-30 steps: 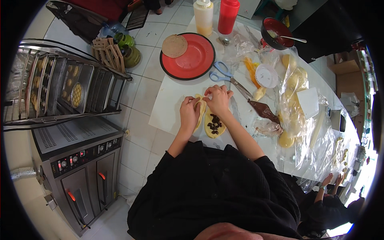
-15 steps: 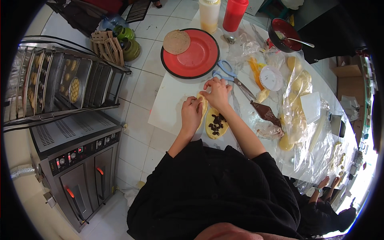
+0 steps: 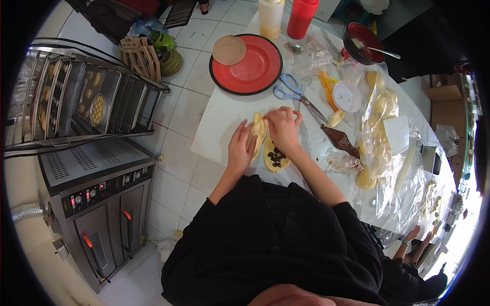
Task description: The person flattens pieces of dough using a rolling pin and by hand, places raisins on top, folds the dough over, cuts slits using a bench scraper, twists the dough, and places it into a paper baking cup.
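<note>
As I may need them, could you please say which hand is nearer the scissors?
Right: the right hand is beside the scissors, left of their blades; the left hand farther left.

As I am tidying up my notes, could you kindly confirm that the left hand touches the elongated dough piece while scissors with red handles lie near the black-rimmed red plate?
Not quite: the scissors have light-blue handles, not red, as the head view shows. The left hand does touch the elongated dough piece, and the scissors do lie near the black-rimmed red plate.
</note>
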`<control>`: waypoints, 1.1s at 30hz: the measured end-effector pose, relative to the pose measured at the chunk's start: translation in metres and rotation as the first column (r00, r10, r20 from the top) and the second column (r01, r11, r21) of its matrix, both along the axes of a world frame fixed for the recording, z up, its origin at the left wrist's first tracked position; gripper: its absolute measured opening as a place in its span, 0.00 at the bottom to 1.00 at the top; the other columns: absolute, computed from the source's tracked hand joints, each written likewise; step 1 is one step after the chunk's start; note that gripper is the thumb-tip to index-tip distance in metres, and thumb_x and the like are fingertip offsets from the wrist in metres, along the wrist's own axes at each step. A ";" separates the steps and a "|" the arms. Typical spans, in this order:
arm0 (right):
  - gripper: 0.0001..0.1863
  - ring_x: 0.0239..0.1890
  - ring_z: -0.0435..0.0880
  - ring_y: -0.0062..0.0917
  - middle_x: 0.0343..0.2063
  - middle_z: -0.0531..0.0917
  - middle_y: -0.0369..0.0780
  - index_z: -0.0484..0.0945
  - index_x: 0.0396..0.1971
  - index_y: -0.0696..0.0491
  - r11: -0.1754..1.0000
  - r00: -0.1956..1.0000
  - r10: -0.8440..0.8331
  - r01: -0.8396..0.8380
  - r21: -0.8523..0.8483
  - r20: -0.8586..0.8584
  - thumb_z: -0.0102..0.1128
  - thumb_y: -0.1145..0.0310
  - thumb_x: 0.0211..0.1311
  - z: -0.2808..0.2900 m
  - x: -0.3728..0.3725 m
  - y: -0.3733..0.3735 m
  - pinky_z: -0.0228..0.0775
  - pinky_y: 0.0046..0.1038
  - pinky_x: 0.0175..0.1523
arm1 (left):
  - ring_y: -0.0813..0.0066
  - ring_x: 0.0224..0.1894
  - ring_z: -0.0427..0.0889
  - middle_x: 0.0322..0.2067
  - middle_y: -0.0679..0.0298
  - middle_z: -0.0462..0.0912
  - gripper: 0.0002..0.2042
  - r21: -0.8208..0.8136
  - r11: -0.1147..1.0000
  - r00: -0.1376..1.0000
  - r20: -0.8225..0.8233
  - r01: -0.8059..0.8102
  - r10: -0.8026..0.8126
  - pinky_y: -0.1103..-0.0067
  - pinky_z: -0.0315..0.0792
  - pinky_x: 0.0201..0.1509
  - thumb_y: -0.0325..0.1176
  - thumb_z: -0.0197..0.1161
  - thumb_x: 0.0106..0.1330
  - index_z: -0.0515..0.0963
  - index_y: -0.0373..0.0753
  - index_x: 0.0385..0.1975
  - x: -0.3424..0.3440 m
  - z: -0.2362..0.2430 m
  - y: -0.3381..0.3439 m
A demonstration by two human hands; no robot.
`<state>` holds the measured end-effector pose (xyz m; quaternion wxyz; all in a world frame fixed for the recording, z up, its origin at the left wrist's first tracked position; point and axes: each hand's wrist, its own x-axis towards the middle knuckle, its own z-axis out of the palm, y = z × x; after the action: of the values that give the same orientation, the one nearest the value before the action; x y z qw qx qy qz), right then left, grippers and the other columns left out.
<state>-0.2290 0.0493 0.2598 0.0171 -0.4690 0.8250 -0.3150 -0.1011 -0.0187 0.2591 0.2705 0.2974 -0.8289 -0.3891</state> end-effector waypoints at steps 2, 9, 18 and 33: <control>0.08 0.47 0.66 0.27 0.31 0.78 0.31 0.78 0.27 0.49 0.995 0.994 0.085 -0.081 0.061 -0.066 0.53 0.73 0.43 -0.005 0.021 0.022 0.42 0.45 0.52 | 0.61 0.40 0.73 0.41 0.56 0.71 0.15 -0.216 0.975 0.998 -0.003 0.057 -0.059 0.73 0.68 0.42 0.23 0.57 0.48 0.72 0.35 0.40 0.027 -0.015 0.005; 0.15 0.50 0.65 0.25 0.37 0.77 0.30 0.76 0.35 0.51 0.966 0.950 0.252 -0.236 0.104 -0.183 0.47 0.75 0.45 -0.004 0.057 0.050 0.41 0.47 0.54 | 0.61 0.44 0.70 0.41 0.58 0.71 0.20 -0.305 0.905 0.951 0.185 0.296 -0.249 0.73 0.66 0.47 0.19 0.56 0.42 0.72 0.36 0.41 0.080 -0.021 0.029; 0.17 0.50 0.66 0.24 0.40 0.75 0.30 0.75 0.37 0.50 0.936 0.908 0.349 -0.326 0.133 -0.233 0.49 0.77 0.44 -0.020 0.076 0.064 0.43 0.44 0.54 | 0.65 0.44 0.70 0.43 0.62 0.71 0.25 -0.460 0.857 0.963 0.236 0.231 -0.133 0.73 0.63 0.47 0.20 0.54 0.38 0.71 0.38 0.43 0.086 -0.028 0.039; 0.15 0.46 0.69 0.25 0.36 0.77 0.32 0.76 0.35 0.49 0.907 0.902 0.396 -0.355 0.226 -0.173 0.50 0.76 0.43 -0.006 0.055 0.058 0.47 0.44 0.52 | 0.70 0.40 0.71 0.36 0.66 0.74 0.24 -0.595 0.781 0.937 0.347 0.192 0.034 0.74 0.59 0.47 0.24 0.55 0.41 0.71 0.40 0.44 0.096 -0.027 0.054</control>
<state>-0.1738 0.1073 0.2536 0.0330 -0.6472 0.7415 -0.1736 -0.0052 0.0353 0.2320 0.1896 0.2188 -0.9559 -0.0490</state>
